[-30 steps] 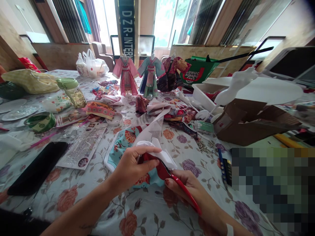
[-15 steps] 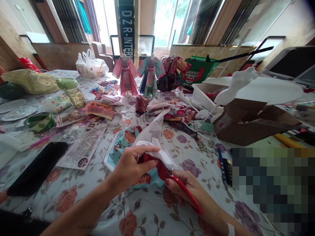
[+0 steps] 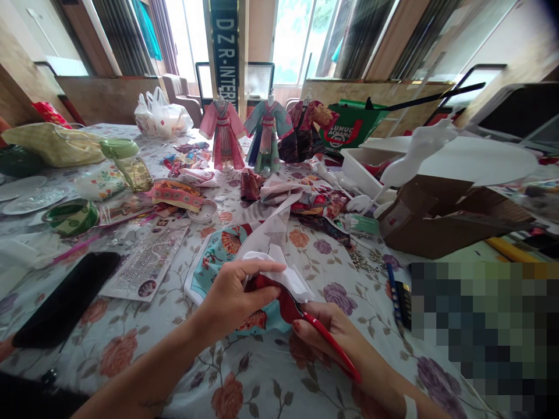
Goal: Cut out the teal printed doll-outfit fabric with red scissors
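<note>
My left hand (image 3: pixel 238 291) pinches a folded piece of cloth, dark red on one face and white on the other, between thumb and fingers. In my right hand (image 3: pixel 325 329) is a pair of red-handled scissors (image 3: pixel 334 343), its blades against the edge of the red and white cloth (image 3: pixel 292 307). Beneath both hands spreads a light blue fabric (image 3: pixel 213 256) printed with orange fans. A strip of thin white material (image 3: pixel 268 233) runs from it toward the pile behind. The blade tips are hidden by the cloth.
Three small dressed figures, including a pink robe (image 3: pixel 222 137) and a green robe (image 3: pixel 268 137), stand at the back. A black phone (image 3: pixel 67 299) and a sheet of beads (image 3: pixel 146 259) lie left. A cardboard box (image 3: pixel 437 218) is right, near a blue pen (image 3: pixel 393 291).
The scissors' red handles have drawn closer together in my right hand. My left hand and the cloth have hardly moved.
</note>
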`<state>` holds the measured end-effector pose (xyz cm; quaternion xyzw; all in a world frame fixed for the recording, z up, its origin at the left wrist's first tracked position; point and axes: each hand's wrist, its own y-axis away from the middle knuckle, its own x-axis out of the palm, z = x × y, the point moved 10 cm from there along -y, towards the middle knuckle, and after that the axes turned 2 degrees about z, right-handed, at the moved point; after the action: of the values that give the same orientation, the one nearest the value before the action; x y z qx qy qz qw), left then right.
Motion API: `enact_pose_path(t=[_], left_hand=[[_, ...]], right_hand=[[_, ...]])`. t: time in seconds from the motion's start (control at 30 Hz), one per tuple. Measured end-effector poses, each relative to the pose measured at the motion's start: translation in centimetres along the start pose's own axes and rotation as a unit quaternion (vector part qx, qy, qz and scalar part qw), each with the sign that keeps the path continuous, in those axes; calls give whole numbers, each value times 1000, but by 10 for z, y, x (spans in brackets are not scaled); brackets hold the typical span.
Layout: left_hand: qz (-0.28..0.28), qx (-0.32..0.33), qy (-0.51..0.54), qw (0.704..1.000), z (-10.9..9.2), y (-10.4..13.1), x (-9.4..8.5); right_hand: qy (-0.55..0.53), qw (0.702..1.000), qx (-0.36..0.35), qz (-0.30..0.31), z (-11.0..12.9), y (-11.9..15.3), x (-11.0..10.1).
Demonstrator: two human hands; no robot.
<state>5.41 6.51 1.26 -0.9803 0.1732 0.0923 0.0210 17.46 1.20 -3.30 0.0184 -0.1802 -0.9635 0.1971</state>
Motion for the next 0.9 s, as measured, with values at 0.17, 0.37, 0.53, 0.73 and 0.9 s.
enact_pose_path(t=[0.17, 0.37, 0.53, 0.73, 0.9], left_hand=[[-5, 4, -12, 1000, -1, 0, -1], [-3, 6, -8, 1000, -2, 0, -1], [1, 5, -1, 1000, -1, 0, -1], [4, -12, 19, 1000, 2, 0, -1], [6, -15, 29, 999, 3, 0, 0]], right_hand=[[2, 999, 19, 29, -5, -1, 3], [9, 1000, 7, -9, -1, 4, 0], [16, 1000, 9, -20, 0, 5, -2], [21, 1000, 4, -11, 1, 2, -1], [-14, 1000, 23, -8, -5, 1, -1]])
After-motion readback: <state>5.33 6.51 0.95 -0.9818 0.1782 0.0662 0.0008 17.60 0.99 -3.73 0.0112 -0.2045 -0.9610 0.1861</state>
